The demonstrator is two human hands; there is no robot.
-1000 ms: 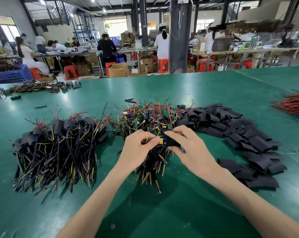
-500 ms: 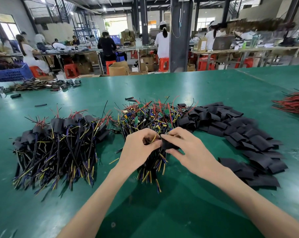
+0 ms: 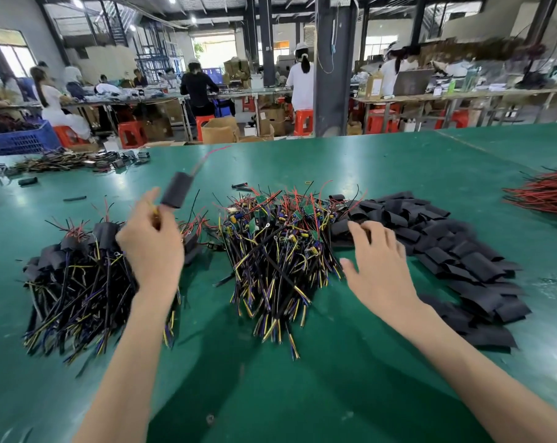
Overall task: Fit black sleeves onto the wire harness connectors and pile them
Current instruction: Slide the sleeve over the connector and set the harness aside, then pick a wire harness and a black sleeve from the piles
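Note:
My left hand (image 3: 151,247) is raised over the left pile and pinches the wires of a harness whose connector wears a black sleeve (image 3: 176,194); a red wire sticks up from it. Below lies the pile of sleeved harnesses (image 3: 79,276). In the middle sits the heap of bare harnesses (image 3: 277,247) with green boards and coloured wires. My right hand (image 3: 377,266) hovers with spread fingers at the left edge of the black sleeve pile (image 3: 456,254), holding nothing.
The green table (image 3: 302,378) carries red wires (image 3: 545,193) at the far right and more harness parts (image 3: 69,163) at the back left, beside a blue crate (image 3: 18,140). People work at benches beyond the table.
Both hands were together at the middle heap pushing a sleeve onto a connector. Now the left hand has swung left and up with the sleeved harness, and the right hand has let go and moved right to the sleeves.

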